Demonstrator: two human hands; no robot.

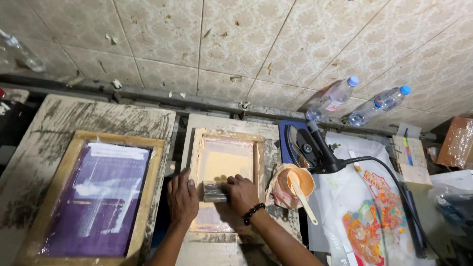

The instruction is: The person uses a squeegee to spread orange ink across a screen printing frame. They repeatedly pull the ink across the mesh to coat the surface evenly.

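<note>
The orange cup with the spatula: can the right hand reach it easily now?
Probably yes. The right hand grips the squeegee on the small screen frame, and the orange cup stands just beside it with nothing between them; the hand must let go first.
</note>
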